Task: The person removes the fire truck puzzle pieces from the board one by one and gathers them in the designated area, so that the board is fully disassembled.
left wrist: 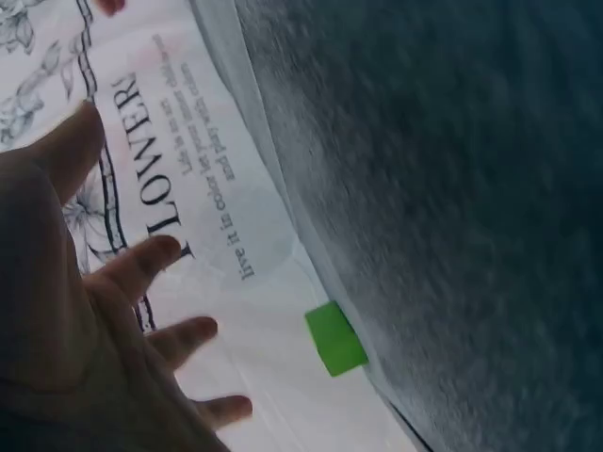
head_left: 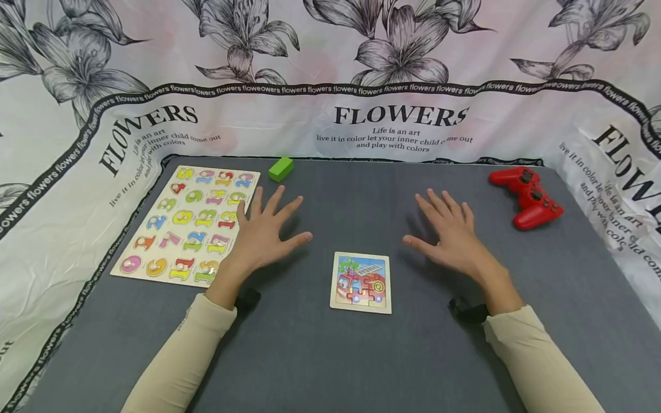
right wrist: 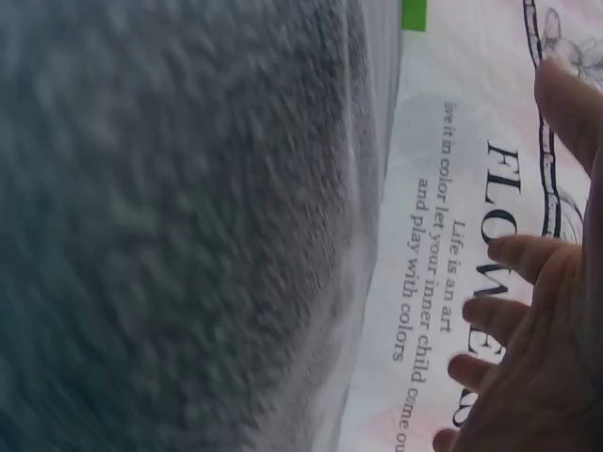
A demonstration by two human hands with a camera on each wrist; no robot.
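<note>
My left hand (head_left: 265, 232) hovers with fingers spread beside the right edge of a wooden number puzzle board (head_left: 170, 226), covering part of it. Over the right half of the table, my right hand (head_left: 449, 235) is spread the same way and holds nothing. Between the hands, nearer to me, lies a small square jigsaw puzzle (head_left: 361, 283) with a red fire engine picture in a pale frame. A green block (head_left: 281, 170) sits past the left fingertips; the left wrist view shows this green block (left wrist: 334, 339) too. Both wrist views show spread fingers touching nothing.
A red game controller (head_left: 527, 197) lies at the far right of the grey table (head_left: 310, 355). White flower-printed sheeting (head_left: 279, 117) rises along the back and both sides. Dark wrist straps (head_left: 469, 311) sit below the hands.
</note>
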